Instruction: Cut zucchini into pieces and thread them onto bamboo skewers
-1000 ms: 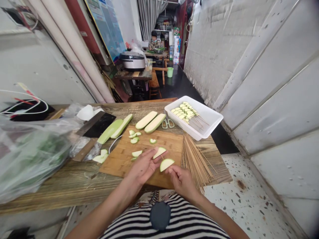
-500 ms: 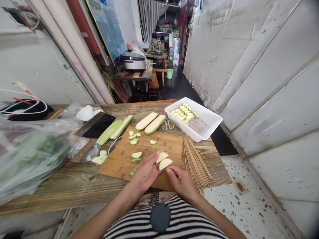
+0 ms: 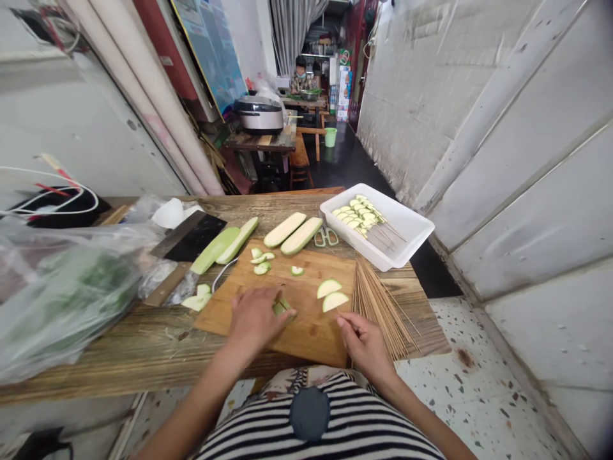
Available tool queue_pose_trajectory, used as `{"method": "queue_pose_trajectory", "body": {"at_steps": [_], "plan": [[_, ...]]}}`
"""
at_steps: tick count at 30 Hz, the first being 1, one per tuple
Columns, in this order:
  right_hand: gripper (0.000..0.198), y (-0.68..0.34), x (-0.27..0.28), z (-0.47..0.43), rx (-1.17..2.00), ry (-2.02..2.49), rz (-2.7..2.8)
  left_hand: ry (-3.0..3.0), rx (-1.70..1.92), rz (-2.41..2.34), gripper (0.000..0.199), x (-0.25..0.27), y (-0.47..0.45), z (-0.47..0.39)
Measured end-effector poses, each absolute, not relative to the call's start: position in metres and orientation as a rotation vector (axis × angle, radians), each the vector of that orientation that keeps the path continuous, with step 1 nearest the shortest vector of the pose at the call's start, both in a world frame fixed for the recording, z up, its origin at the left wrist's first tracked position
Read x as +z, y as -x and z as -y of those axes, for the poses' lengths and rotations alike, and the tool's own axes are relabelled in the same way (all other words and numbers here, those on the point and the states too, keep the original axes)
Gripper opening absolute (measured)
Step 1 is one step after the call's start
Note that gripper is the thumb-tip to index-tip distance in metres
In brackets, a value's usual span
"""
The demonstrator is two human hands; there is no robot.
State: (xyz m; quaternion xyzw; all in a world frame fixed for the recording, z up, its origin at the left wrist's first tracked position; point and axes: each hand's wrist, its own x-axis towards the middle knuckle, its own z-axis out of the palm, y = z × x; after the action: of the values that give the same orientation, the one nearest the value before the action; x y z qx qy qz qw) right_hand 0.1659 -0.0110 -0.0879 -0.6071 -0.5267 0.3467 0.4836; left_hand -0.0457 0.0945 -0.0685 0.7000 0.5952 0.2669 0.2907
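My right hand (image 3: 366, 345) pinches the lower end of a thin skewer, mostly hidden by the fingers. Two half-round zucchini slices (image 3: 335, 301) are threaded at its upper end, over the right part of the wooden cutting board (image 3: 306, 332). On the board's left part, my left hand (image 3: 256, 316) curls its thumb and fingers around green-edged zucchini slices (image 3: 281, 306), partly covered by the hand. Farther up the board lie several small zucchini pieces (image 3: 261, 259) and a single zucchini piece (image 3: 297, 271).
Bamboo skewers (image 3: 383, 313) fan out right of the board. Behind them stands a white tray (image 3: 407, 236) with filled skewers. Halved zucchinis (image 3: 301, 236), scissors (image 3: 326, 237) and a cleaver (image 3: 191, 239) lie around the board. A plastic bag of greens (image 3: 71, 300) is left. A person (image 3: 301, 78) sits far back.
My left hand has left the threaded slices and moved left and down to the loose slices on the board. The right hand with the skewer has shifted slightly right.
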Motion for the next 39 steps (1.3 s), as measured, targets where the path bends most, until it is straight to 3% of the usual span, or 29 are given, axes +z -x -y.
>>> {"method": "queue_pose_trajectory", "body": {"at_steps": [3,8,18,21,27,39], "plan": [[0.023,-0.166,-0.089,0.013,0.858,1.477,1.279,-2.057,0.635,-1.631,0.043,-0.079,0.03,-0.081],[0.024,-0.168,-0.092,0.013,0.865,1.485,1.281,-1.953,0.599,-1.603,0.024,-0.084,0.025,-0.08],[0.025,-0.167,-0.081,0.018,0.899,1.456,1.446,-0.907,0.887,-0.997,0.057,-0.067,0.024,-0.101],[0.025,-0.165,-0.078,0.019,0.901,1.457,1.504,-0.757,0.939,-0.947,0.049,-0.058,0.032,-0.108],[0.023,-0.159,-0.08,0.016,0.904,1.458,1.565,-0.552,0.887,-0.909,0.013,-0.048,0.036,-0.115],[0.025,-0.158,-0.08,0.016,0.902,1.444,1.598,-0.254,0.855,-0.941,0.014,-0.05,0.028,-0.115]]}}
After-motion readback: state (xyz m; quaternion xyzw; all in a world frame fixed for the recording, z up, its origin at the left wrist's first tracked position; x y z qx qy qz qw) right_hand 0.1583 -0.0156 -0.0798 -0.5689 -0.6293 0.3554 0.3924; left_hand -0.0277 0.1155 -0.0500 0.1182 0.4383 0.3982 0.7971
